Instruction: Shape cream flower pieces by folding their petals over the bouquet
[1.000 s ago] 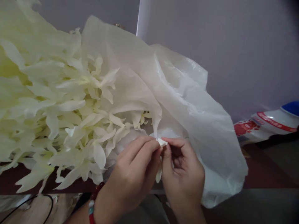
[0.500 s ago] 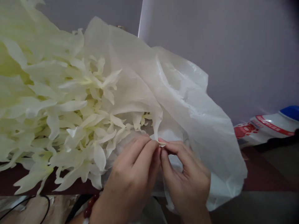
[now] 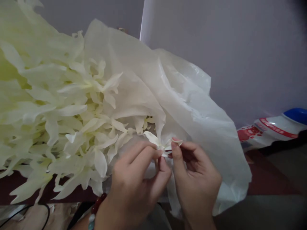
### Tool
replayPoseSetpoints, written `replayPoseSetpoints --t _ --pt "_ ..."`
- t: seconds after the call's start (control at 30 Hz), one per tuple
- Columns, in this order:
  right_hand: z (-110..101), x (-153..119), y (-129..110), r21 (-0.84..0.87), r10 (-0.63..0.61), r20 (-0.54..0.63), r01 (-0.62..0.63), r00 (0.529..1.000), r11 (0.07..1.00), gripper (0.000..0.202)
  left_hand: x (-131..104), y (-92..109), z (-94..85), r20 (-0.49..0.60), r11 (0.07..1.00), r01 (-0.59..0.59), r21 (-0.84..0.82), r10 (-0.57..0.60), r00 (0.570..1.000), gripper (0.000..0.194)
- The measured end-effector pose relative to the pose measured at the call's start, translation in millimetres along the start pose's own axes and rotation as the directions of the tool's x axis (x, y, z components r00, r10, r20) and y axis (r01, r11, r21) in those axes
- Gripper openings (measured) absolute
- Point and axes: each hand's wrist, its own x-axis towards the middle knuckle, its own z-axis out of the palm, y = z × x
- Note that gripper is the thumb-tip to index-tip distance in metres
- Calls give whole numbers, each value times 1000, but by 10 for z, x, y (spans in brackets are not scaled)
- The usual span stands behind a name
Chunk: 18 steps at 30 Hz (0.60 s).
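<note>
A small white flower [image 3: 153, 139] with pale petals is pinched between my hands at the lower centre. My left hand [image 3: 141, 175], with a beaded bracelet [image 3: 96, 206] at the wrist, closes its thumb and fingertips on the flower's middle. Thumb and index finger of my right hand [image 3: 196, 172] pinch a petal on its right side. Behind both hands spreads a crumpled white plastic bag [image 3: 203, 124]. A big heap of cream-white flowers [image 3: 59, 111] fills the left, close to my left hand.
A white bottle [image 3: 275, 127] with red print and a blue cap lies tilted at the right. Beneath everything is a dark red tabletop [image 3: 271, 179]. A black cable [image 3: 49, 212] curves at the lower left. A grey wall [image 3: 240, 57] stands behind.
The flower's petals now show spread out between my hands, where only a small pale edge showed before. My right hand has shifted slightly right, its fingertips apart from my left ones.
</note>
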Motion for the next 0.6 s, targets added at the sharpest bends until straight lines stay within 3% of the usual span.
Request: replayPoseSetpoints --t 0.1,0.3,0.37,0.47,0.53,0.6 --pt "-5 17 -56 86 90 40 -93 995 992 4 32 -16 -24 41 998 -2 -59 4 999 14" --pt "-58 61 -114 179 160 161 -188 974 966 5 60 -27 -133 291 984 -45 -171 94 952 12" --pt "-47 105 -137 193 153 178 -187 972 963 6 35 -47 -159 356 985 -7 -170 68 932 19" --pt "-88 164 -109 203 93 257 -148 962 968 8 -29 -95 -163 358 989 67 -132 -16 934 34" --pt "-263 103 26 146 58 337 -113 940 983 8 -64 -121 -152 338 989 95 -117 -50 940 34" --pt "-615 -123 274 48 9 361 -28 933 998 12 -80 -134 -141 297 992 88 -94 -56 953 26"
